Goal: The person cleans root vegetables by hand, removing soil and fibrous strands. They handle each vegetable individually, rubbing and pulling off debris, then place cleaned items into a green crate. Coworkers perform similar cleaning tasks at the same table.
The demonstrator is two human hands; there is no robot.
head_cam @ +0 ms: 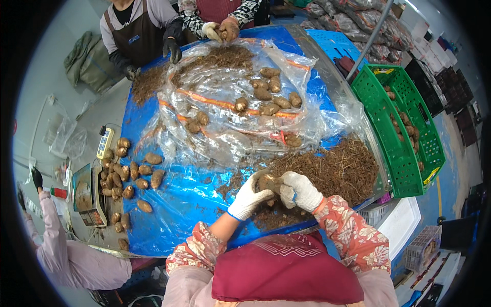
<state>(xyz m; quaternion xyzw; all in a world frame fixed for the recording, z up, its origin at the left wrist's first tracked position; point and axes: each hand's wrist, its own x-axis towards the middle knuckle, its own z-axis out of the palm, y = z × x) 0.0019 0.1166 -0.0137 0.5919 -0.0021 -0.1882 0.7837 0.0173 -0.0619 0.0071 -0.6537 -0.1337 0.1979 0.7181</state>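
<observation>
Before my chest, a brown taro corm [267, 183] is held in my left hand [247, 199], which wears a white knit glove. My right hand [301, 192], gloved the same way and soiled at the fingers, closes on the corm's right end. Whether a small tool sits in its fingers is hidden. Beneath and beyond both hands lies a heap of brown root fibres and soil [337, 169] on the blue plastic sheet [191, 226]. Ahead, several taro corms [270, 92] rest on a crumpled clear plastic bag [230, 134] with orange stripes.
Many corms [119, 176] pile at the left, near a weighing scale [90, 195] and a power strip [105, 143]. Green crates [399, 130] with corms stand right. Across the table, one co-worker's gloved hands [222, 30] hold a corm; another's black gloves [172, 50] are near. A person's arm [48, 215] reaches in left.
</observation>
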